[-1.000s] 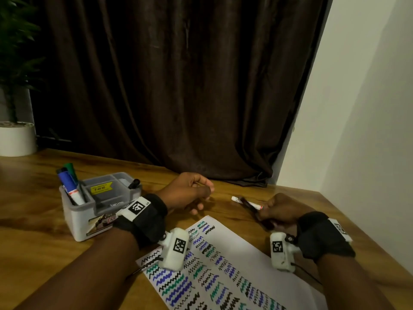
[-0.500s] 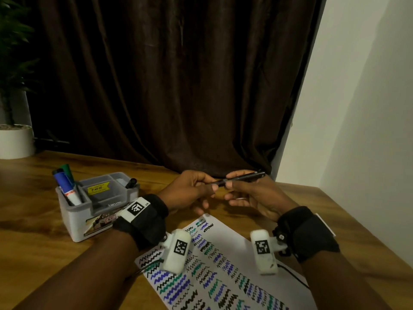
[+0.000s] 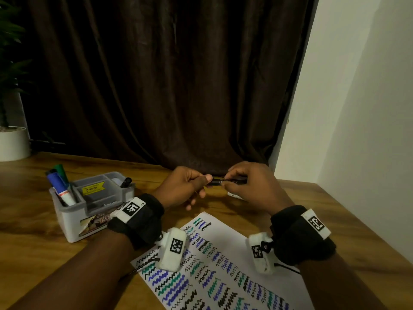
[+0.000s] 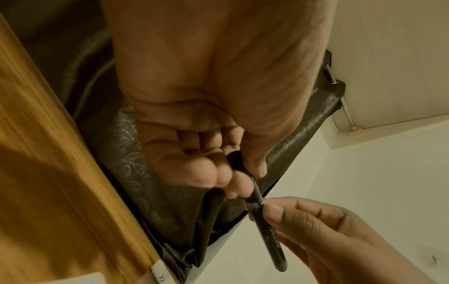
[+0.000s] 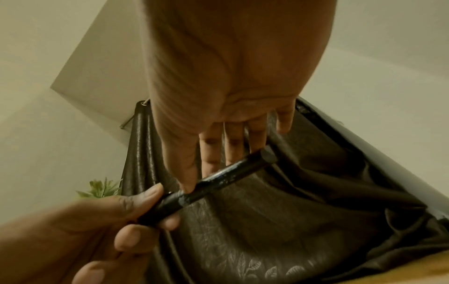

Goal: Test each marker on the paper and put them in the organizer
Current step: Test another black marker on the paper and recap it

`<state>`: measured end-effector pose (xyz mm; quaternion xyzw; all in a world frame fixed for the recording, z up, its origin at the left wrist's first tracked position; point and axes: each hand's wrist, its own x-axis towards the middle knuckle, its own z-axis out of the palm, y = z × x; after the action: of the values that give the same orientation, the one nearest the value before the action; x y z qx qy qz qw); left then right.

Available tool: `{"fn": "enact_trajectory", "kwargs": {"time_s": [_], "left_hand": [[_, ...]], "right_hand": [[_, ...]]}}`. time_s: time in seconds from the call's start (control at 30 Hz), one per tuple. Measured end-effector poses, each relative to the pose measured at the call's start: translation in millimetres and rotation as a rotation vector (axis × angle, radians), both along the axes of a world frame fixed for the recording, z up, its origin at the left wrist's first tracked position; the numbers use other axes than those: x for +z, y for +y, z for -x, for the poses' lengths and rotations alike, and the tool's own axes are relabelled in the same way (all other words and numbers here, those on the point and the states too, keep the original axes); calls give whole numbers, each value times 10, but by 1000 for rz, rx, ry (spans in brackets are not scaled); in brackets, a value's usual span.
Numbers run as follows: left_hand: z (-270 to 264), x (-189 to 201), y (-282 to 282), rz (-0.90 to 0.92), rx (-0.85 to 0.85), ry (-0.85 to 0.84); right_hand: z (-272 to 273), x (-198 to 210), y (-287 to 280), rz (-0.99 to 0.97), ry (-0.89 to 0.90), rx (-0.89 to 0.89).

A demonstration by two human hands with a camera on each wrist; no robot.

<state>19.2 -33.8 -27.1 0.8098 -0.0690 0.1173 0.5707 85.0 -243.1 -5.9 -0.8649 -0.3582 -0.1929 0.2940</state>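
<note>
Meanwhile, organizer (image 3: 73, 217) holds blue marker (image 3: 58, 185) and green marker (image 3: 61, 172) upright

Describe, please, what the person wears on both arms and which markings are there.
Each forearm is bare, without sleeves. The left wrist carries a wide black band with a white tag bearing a black square code. Below it hangs a white camera block with its own code. The right wrist has the same black band and white block; a thin black cable leaves it.

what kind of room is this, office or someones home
Probably a home desk corner, though I can't be sure: a wooden table against a floor-length dark brown curtain, a potted plant in the corner, and a small grey desk organizer holding markers.
</note>
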Motion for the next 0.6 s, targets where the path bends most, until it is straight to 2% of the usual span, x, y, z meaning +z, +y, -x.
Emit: {"fn": "enact_trajectory", "kwargs": {"time_s": [0.1,0.27,0.47,0.6], "left_hand": [[6,-3,-19,-15,-41,12],[16,-17,-50,-27,-143,33],[8,0,-39,38,-64,-14],[4,-1,-48,58,-72,-31]], "right_hand": [[63,-9,47,73,101,59],[117,-4,108,136,143,137],[129,-15,93,149,149,91],[141,4,97,191,163,91]]}}
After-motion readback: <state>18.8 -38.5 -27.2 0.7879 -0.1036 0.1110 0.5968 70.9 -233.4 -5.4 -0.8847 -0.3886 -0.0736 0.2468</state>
